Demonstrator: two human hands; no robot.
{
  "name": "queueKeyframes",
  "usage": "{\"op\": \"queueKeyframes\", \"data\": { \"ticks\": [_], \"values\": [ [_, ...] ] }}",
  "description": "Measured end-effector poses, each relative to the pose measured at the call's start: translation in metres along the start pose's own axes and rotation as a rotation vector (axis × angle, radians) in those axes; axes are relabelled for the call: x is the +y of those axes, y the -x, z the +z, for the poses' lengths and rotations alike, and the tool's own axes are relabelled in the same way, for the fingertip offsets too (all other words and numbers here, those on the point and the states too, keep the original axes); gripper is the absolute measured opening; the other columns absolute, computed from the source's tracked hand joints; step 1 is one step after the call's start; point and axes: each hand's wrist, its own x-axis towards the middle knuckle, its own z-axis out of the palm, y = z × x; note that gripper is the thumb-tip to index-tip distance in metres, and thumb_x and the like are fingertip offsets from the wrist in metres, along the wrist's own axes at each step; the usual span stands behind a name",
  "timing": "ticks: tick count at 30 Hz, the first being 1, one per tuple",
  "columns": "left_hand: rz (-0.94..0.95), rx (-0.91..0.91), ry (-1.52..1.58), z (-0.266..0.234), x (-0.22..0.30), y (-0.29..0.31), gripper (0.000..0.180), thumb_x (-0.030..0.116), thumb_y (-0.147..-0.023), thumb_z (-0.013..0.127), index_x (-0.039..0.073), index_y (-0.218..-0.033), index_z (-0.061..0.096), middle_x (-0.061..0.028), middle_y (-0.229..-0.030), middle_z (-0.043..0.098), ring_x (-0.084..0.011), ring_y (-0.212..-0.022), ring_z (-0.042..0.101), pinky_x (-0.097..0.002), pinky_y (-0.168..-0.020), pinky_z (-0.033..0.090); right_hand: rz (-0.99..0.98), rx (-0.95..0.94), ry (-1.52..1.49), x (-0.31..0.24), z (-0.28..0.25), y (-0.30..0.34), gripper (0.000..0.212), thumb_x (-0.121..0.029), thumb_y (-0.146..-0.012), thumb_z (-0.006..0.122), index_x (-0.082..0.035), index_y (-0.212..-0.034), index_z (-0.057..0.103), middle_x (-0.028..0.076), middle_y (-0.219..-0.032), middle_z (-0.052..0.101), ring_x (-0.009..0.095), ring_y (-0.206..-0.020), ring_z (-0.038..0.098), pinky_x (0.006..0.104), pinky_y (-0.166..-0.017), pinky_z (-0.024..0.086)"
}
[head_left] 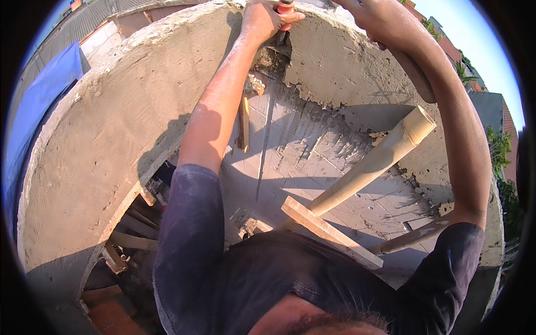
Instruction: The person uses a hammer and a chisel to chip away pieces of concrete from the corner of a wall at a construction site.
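At the top of the wall, my left hand (264, 21) is closed round a tool with a red-orange grip (285, 8). A narrow dark shank (281, 38) shows below it, against the rough plastered wall (346, 61). To the right, my right hand (375, 21) is closed and partly cut off by the upper edge. A long brown handle-like bar (414, 75) runs back from that fist beside my forearm; its other end is out of view. Under my left hand, the plaster is broken into a dark, ragged gap (272, 60).
Inside the curved wall, a thick bamboo pole (374, 159) slants up from a tiled, mortar-streaked floor (301, 151). A wooden plank (331, 231) crosses near my chest. Timber props (134, 240) stand in an opening at left. A blue tarp (42, 103) hangs outside.
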Motion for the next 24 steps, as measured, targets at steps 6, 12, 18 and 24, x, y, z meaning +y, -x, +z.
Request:
{"op": "queueKeyframes", "data": {
  "ticks": [6, 12, 18, 24],
  "values": [
    [0.063, 0.057, -0.029, -0.003, -0.035, 0.001, 0.047, 0.052, -0.076, 0.088, 0.008, -0.088, 0.08, -0.0028, -0.074, 0.074, -0.0127, -0.068, 0.067, -0.0308, -0.067, 0.054, -0.065, 0.306, 0.039, -0.02, 0.007, 0.008, 0.052, -0.022, -0.104, 0.055, 0.0, -0.149, 0.04, 0.024, -0.102, 0.063, 0.031, -0.088, 0.067, 0.0413, -0.076, 0.056],
    [-0.06, -0.09, -0.42, -0.008, -0.029, -0.011, 0.053, 0.058, -0.075, 0.088, 0.008, -0.092, 0.082, -0.0027, -0.074, 0.075, -0.0127, -0.071, 0.07, -0.0306, -0.069, 0.056, -0.665, 0.304, 0.153, 0.021, 0.009, -0.007, 0.051, -0.02, -0.101, 0.059, -0.003, -0.147, 0.047, 0.028, -0.13, 0.057, 0.039, -0.096, 0.07, 0.0456, -0.076, 0.058],
    [-0.081, -0.005, 0.08, -0.002, -0.002, 0.01, 0.03, 0.029, -0.078, 0.09, 0.005, -0.083, 0.073, -0.0052, -0.067, 0.069, -0.0169, -0.059, 0.061, -0.0357, -0.055, 0.048, -0.121, 0.098, 0.108, -0.003, 0.03, 0.008, 0.037, -0.024, -0.102, 0.058, 0.0, -0.13, 0.057, 0.025, -0.106, 0.063, 0.032, -0.077, 0.069, 0.0431, -0.064, 0.058],
    [0.074, -0.055, -0.437, -0.014, -0.04, 0.006, 0.05, 0.063, -0.076, 0.082, 0.012, -0.076, 0.079, -0.005, -0.072, 0.073, -0.0205, -0.067, 0.068, -0.0347, -0.072, 0.055, -0.085, 0.194, -0.145, -0.032, 0.007, 0.021, 0.04, -0.028, -0.106, 0.052, 0.005, -0.129, 0.058, 0.028, -0.121, 0.062, 0.035, -0.11, 0.065, 0.0462, -0.086, 0.054]
  ]
}}
